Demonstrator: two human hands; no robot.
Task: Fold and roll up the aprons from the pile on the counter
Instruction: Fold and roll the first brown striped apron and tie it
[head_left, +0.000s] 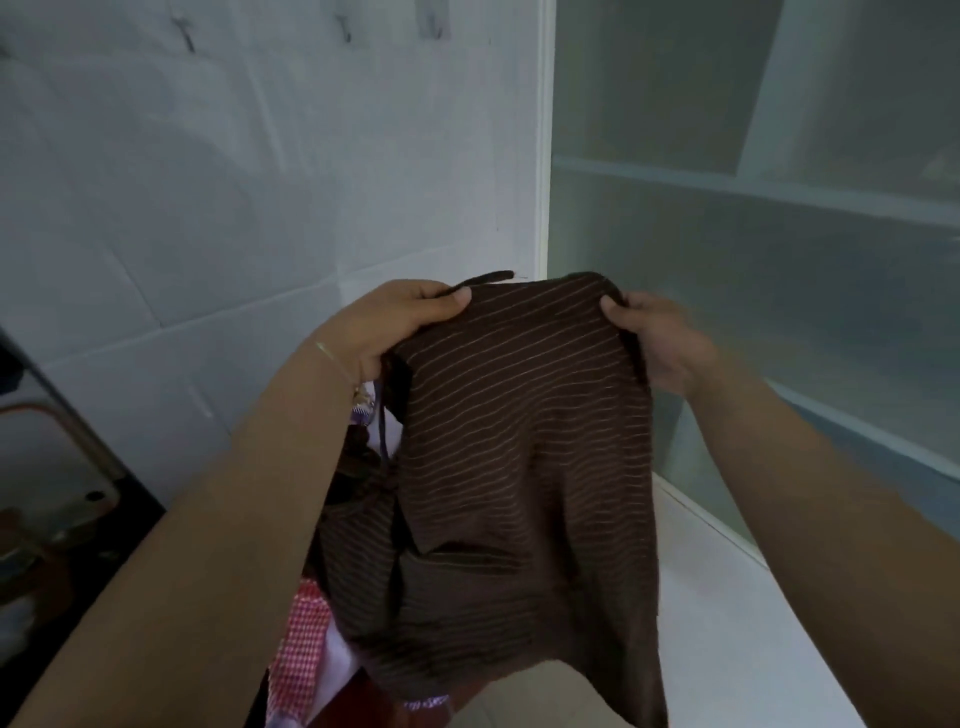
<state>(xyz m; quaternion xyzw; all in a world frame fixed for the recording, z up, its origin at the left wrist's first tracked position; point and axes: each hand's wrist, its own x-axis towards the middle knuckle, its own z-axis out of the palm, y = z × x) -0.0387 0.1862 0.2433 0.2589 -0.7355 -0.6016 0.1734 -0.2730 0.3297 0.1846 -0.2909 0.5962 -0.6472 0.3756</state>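
Observation:
A brown apron with thin pale stripes hangs lifted above the white counter. My left hand grips its top left corner, thumb on the cloth, with a dark strap poking out above. My right hand pinches the top right corner. The cloth drapes down between my forearms and hides much of the pile. Below it on the left lies more fabric: a red-and-white checked piece and a white and purple piece.
A white tiled wall with hooks stands straight ahead. Frosted glass panels close off the right side. A dark appliance or stove area sits at the left below the counter edge.

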